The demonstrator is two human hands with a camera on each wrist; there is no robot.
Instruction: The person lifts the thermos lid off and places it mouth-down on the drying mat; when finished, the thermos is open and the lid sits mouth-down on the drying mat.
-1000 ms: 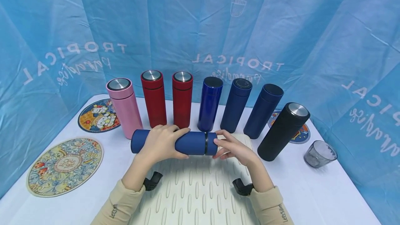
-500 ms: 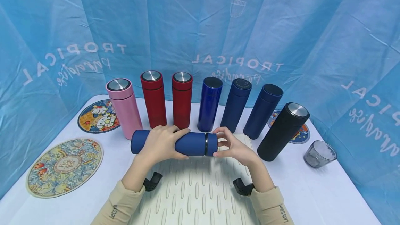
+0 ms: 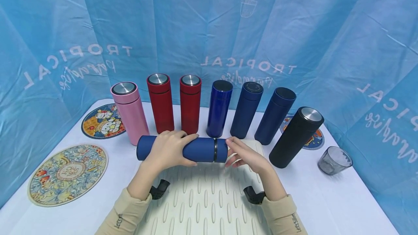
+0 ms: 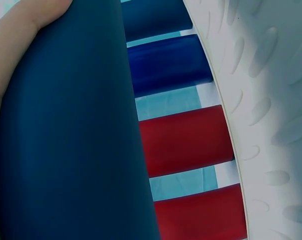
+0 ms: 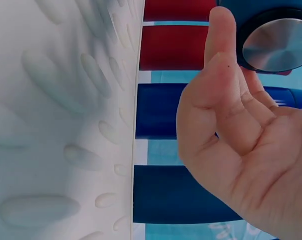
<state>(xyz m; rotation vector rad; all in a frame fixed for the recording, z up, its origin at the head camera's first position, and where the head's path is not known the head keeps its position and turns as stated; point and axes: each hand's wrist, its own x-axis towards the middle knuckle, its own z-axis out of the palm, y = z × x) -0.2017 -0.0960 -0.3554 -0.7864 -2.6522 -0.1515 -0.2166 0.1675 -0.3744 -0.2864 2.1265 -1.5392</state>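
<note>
Now gripping navy bottle (image 3: 203,149) sideways over far edge of ridged mat (image 3: 205,195) with left hand (image 3: 169,148) curled round it; holding right hand (image 3: 246,157) at cap (image 3: 222,151), cannot tell if pinching. Best steadied level: firm clasp, even touch around cap. White cloth (image 3: 326,206) round mat; beyond mat, upright bottles (image 3: 218,117), blue curtain (image 3: 183,28).

The left forearm (image 3: 120,213) and right forearm (image 3: 283,215) slant forward and inward. The left grip (image 3: 168,148) lies with its back uppermost — thumb and fingers parted, curved in a clasp. Facing it, the right grip (image 3: 249,158) reaches leftward, loose rather than clenched — thumb extended, the other fingers gently bent.
</note>
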